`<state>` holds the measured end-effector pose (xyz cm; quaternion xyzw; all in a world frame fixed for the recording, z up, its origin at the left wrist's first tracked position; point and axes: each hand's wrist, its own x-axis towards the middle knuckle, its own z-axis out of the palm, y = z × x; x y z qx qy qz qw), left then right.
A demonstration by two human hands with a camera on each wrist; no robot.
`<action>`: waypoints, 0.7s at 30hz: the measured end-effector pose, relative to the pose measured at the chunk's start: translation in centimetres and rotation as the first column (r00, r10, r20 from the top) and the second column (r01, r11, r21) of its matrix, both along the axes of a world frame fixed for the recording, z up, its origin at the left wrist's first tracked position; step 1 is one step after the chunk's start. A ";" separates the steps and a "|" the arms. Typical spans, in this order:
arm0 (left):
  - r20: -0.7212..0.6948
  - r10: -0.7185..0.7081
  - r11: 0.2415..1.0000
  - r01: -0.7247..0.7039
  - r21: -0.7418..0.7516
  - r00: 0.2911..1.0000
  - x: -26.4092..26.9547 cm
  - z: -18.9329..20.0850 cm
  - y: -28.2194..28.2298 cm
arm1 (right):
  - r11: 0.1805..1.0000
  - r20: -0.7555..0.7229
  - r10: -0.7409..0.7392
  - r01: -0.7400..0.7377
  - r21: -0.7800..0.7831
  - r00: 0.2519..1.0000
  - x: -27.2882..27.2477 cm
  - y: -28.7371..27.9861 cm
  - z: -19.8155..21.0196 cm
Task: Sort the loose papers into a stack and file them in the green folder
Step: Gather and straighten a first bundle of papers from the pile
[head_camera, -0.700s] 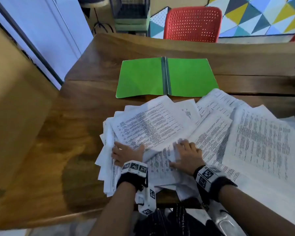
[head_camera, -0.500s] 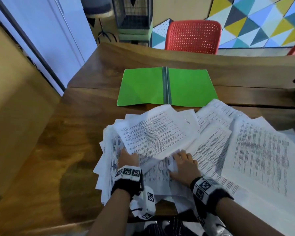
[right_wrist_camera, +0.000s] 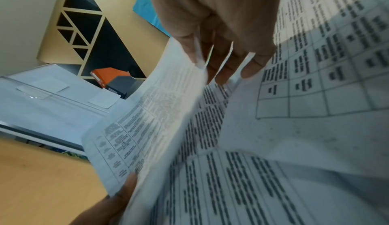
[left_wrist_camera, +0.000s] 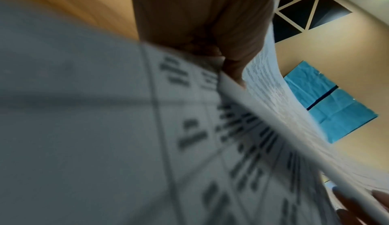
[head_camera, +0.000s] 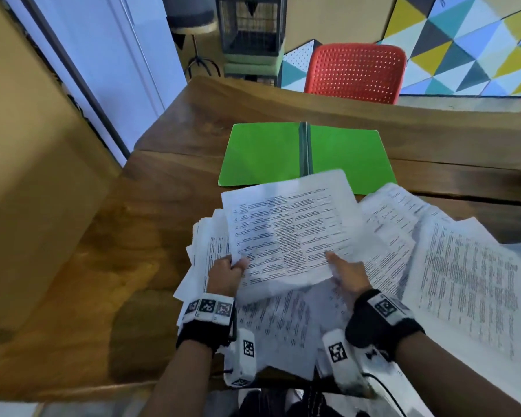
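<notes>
A green folder [head_camera: 265,152] lies open and flat on the wooden table [head_camera: 133,242], beyond the papers. Loose printed sheets [head_camera: 463,281] are spread over the near and right part of the table. Both hands hold a small bundle of sheets [head_camera: 289,230] lifted off the heap. My left hand [head_camera: 227,270] pinches its near left edge, thumb on top. My right hand [head_camera: 345,270] pinches its near right edge, thumb on top and fingers beneath, as the right wrist view shows on the bundle [right_wrist_camera: 160,112]. The left wrist view shows the left hand [left_wrist_camera: 210,28] gripping blurred sheets [left_wrist_camera: 252,128].
A red perforated chair [head_camera: 355,72] stands behind the table's far edge. A tan cabinet [head_camera: 27,176] stands close on the left. More sheets [head_camera: 205,245] lie under my left hand. Bare wood shows left of the papers.
Both hands were pressing flat on the heap; now they grip a bundle of sheets and have lifted it up and forward, its far edge over the folder's near edge.
</notes>
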<state>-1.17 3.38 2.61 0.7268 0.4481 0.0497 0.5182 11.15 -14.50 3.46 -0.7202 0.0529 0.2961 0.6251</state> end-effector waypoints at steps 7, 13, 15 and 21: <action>-0.089 -0.045 0.996 0.052 0.072 0.995 -2.5 -0.6 3.4 | 0.923 0.224 0.006 0.081 -0.376 0.975 1.4 -0.5 0.3; -0.150 -0.057 0.998 0.058 0.003 0.987 -1.6 -1.6 5.8 | 0.783 0.162 0.304 -0.150 -0.604 0.939 1.0 0.0 0.8; -0.118 -0.088 0.994 0.080 -0.074 0.989 -0.9 -1.8 5.5 | 0.783 0.115 0.300 -0.175 -0.596 0.947 -0.2 0.9 0.3; -0.050 -0.193 0.976 0.186 -0.112 0.980 0.5 -2.2 4.5 | 0.992 -0.031 -0.002 -0.002 -0.128 1.000 -2.4 4.5 -1.5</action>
